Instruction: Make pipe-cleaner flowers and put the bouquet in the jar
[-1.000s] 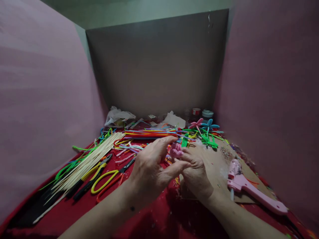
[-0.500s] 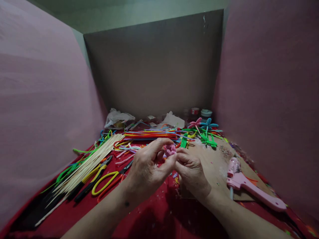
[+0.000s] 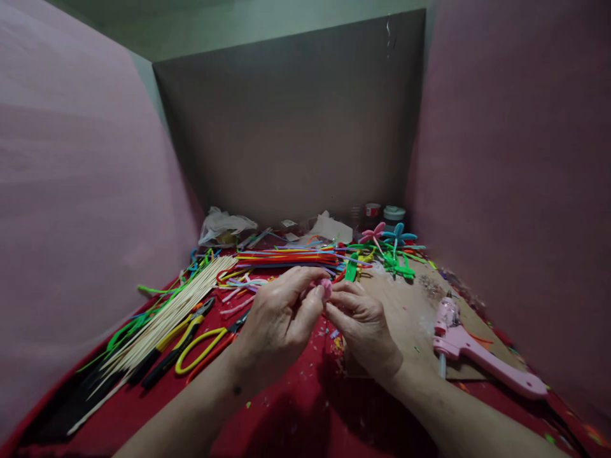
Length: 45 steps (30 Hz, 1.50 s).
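A pink fuzzy piece [image 3: 327, 288] is clamped in the fingers of the left hand [image 3: 281, 312]; whether anything is gripped by the right hand [image 3: 370, 327], just right, cannot be told.

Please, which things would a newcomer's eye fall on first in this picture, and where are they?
Probably first on the centre, where the left hand pinches a small pink piece with the right hand close beside it. Then perhaps on the pink glue gun, lying at the right, partly on cardboard, and the pale thin sticks bunched at the left.
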### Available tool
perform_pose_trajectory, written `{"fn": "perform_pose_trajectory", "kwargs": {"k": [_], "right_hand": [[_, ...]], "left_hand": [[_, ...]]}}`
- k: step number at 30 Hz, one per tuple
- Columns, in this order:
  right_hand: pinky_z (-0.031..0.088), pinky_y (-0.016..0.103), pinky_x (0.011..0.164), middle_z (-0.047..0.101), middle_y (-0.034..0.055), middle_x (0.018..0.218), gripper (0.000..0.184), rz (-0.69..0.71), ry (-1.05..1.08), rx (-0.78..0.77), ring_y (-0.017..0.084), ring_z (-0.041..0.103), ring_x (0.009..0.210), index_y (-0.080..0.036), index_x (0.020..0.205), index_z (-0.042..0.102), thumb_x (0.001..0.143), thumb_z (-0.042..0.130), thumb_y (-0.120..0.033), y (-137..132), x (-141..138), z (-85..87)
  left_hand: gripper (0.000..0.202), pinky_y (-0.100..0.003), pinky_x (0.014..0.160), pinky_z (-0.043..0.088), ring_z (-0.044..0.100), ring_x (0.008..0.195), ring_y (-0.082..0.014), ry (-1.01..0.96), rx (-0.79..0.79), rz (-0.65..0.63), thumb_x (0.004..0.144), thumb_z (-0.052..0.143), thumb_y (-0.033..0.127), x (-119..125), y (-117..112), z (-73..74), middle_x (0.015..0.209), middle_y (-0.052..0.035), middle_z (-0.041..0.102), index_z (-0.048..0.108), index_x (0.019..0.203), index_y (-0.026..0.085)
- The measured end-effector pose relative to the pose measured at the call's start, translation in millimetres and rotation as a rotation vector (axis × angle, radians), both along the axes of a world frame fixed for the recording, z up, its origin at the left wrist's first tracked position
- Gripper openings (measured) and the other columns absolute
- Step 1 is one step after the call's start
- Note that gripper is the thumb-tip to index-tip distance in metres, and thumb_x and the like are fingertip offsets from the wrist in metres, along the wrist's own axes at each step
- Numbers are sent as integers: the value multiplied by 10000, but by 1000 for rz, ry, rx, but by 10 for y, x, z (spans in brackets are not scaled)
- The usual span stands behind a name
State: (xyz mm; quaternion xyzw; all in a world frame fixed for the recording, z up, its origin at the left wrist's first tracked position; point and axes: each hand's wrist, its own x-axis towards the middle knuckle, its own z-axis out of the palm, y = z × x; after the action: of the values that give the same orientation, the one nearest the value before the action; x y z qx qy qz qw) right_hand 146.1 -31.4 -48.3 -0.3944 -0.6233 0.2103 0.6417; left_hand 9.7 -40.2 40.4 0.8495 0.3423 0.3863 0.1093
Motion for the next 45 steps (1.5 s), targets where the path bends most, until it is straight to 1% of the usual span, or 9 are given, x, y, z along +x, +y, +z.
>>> {"fn": "perform_pose_trajectory", "kwargs": {"k": [6, 13, 16, 19, 22, 28, 35, 42, 45], "right_hand": [[431, 355, 764, 642, 46, 813, 167, 4, -19, -4, 194, 545, 817, -265, 821, 727, 777, 593, -175, -6, -3, 37], [437, 338, 742, 655, 41, 813, 169, -28, -90, 42, 186, 544, 803, -252, 840, 721, 781, 590, -165, -2, 8, 0], [435, 337, 742, 657, 36, 799, 164, -50, -133, 77, 180, 540, 786, -237, 810, 717, 775, 586, -144, 4, 15, -10], [438, 332, 735, 658, 31, 794, 167, -60, -156, 104, 176, 539, 782, -229, 788, 710, 764, 584, -121, 5, 18, 0], [444, 325, 710, 654, 28, 778, 168, -62, -153, 117, 174, 543, 770, -228, 772, 705, 758, 581, -115, -4, 14, 22], [439, 331, 718, 651, 22, 753, 174, -72, -172, 111, 171, 546, 760, -230, 762, 702, 760, 572, -114, -23, 6, 42], [420, 329, 712, 652, 24, 772, 184, -77, -227, 92, 166, 532, 749, -228, 782, 708, 773, 557, -123, -31, 15, 56], [410, 318, 704, 649, 11, 762, 161, -81, -230, 88, 160, 530, 746, -233, 757, 696, 783, 565, -142, -30, 17, 42], [406, 310, 692, 638, 10, 730, 154, -77, -227, 101, 154, 532, 729, -227, 739, 693, 786, 569, -150, -34, 19, 49]], "left_hand": [[221, -217, 707, 437, 584, 783, -114, 22, 21, -19, 852, 420, 195, -16, -2, 26, 883, -24, 651, 627, 924, 166], [178, -181, 531, 382, 496, 549, -74, 130, 3, 33, 801, 479, 183, -27, 6, 87, 680, 17, 616, 643, 868, 161], [196, -166, 502, 363, 452, 505, -53, 145, 6, 1, 785, 494, 147, -40, 31, 109, 675, 32, 613, 639, 914, 172], [229, -160, 509, 372, 467, 525, -50, 156, 32, -48, 786, 492, 125, -56, 63, 128, 721, 26, 629, 633, 958, 178], [185, -164, 524, 387, 505, 571, -61, 194, 65, -97, 815, 483, 148, -76, 96, 144, 738, 6, 636, 633, 922, 159], [163, -165, 646, 431, 570, 717, -70, 231, 210, -215, 846, 495, 161, -132, 144, 131, 855, -21, 654, 602, 967, 145], [161, -183, 676, 432, 578, 730, -84, 235, 324, -153, 858, 466, 124, -152, 168, 27, 826, -30, 645, 583, 968, 127], [157, -144, 607, 426, 574, 643, -55, 148, 173, -99, 885, 440, 184, -65, 65, 48, 751, 10, 638, 589, 910, 144], [154, -155, 601, 431, 586, 638, -65, 187, 212, -63, 853, 507, 228, -51, 43, 38, 764, 11, 646, 580, 962, 147]]}}
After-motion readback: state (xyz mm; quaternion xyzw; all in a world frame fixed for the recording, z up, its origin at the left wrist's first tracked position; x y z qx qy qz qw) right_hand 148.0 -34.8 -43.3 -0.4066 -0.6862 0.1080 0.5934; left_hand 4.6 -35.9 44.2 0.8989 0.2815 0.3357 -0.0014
